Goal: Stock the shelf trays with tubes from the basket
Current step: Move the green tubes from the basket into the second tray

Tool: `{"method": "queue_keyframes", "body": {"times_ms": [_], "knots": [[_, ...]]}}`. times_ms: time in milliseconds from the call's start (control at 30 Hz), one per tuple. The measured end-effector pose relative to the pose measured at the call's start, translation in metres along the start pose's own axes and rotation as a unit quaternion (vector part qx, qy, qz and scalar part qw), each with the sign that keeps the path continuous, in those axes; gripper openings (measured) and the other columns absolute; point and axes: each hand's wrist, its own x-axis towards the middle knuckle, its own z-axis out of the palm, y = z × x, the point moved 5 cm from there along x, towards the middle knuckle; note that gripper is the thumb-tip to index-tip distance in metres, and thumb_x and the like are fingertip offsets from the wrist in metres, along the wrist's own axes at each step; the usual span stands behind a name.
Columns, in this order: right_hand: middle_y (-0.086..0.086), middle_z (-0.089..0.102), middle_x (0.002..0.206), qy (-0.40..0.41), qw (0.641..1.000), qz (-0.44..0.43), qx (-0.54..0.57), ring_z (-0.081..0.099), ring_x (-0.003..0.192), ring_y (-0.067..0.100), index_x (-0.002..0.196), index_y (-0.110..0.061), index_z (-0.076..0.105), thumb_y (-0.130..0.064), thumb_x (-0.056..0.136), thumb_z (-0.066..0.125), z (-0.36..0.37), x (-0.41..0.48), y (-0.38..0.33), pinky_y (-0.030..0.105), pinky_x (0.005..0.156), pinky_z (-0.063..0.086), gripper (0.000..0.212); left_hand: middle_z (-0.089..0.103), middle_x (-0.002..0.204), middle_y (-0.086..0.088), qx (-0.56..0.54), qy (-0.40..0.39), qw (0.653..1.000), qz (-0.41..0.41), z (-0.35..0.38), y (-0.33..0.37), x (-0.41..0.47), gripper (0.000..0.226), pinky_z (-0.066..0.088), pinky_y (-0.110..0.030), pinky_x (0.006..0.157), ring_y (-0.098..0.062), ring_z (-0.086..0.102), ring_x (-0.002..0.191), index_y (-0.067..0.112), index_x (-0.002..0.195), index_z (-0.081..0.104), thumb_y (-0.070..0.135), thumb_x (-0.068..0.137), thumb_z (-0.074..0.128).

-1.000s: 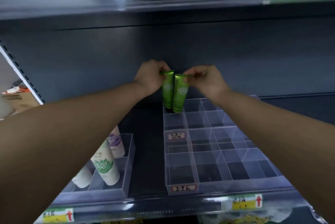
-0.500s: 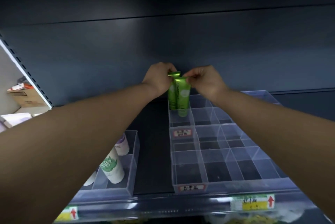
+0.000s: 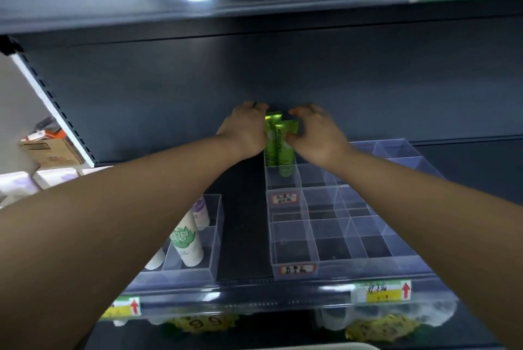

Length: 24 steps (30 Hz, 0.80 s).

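Dark metal shelf (image 3: 169,100), clear divided tray (image 3: 294,263) on its right side. Two green tubes (image 3: 283,151) stand upright in the far-left compartment. Left hand (image 3: 246,134) and right hand (image 3: 317,134) close together, each pinching a tube top. Tubes likely light, soft-walled and slick; best held at the stiff crimp.

Before you, the dark shelf (image 3: 243,236) carries two clear divided trays set apart, the left tray (image 3: 217,239) and the right tray (image 3: 368,264), with price labels (image 3: 382,291) along its front edge.
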Motion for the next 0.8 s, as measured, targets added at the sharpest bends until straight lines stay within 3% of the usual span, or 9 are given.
{"method": "queue_keyframes", "body": {"times_ms": [67,233,433,800], "knots": [[0.005,0.036,0.142,-0.039,0.998,0.004,-0.045,0.034,0.130,0.028,0.139,-0.020,0.039,-0.036,0.088,0.054,0.000,-0.013,-0.007,0.041,0.107,0.033,0.055,0.035,0.143,-0.013,0.053,-0.023,0.998,-0.001,-0.002,0.003,-0.015,0.058,0.032,-0.039,0.107,-0.031,0.035,0.130,0.013,0.142,0.031,0.023,0.090,0.053],[-0.001,0.012,0.156,-0.089,0.991,0.007,-0.103,0.014,0.141,0.025,0.146,-0.028,0.020,-0.048,0.088,0.049,-0.003,-0.052,-0.023,0.044,0.111,0.020,0.068,0.024,0.152,-0.011,0.115,-0.031,0.993,0.013,-0.011,0.010,-0.059,0.070,0.015,-0.042,0.117,-0.030,0.018,0.141,0.012,0.147,0.019,0.033,0.089,0.052],[-0.002,0.000,0.158,-0.107,0.985,-0.009,-0.138,-0.002,0.145,0.022,0.149,-0.031,0.003,-0.055,0.088,0.044,-0.002,-0.098,-0.037,0.046,0.115,0.008,0.077,0.018,0.155,-0.007,0.140,0.003,0.990,0.028,-0.014,0.018,-0.114,0.073,0.005,-0.044,0.118,-0.027,0.005,0.145,0.014,0.148,0.017,0.041,0.089,0.050],[0.003,0.002,0.159,-0.136,0.984,-0.024,-0.115,0.001,0.146,0.022,0.150,-0.020,-0.001,-0.052,0.089,0.046,0.001,-0.214,-0.052,0.038,0.118,0.007,0.084,0.017,0.156,-0.010,0.113,0.002,0.993,0.045,0.006,0.023,-0.243,0.075,0.010,-0.042,0.118,-0.025,0.008,0.145,0.012,0.148,0.020,0.043,0.087,0.051]]}}
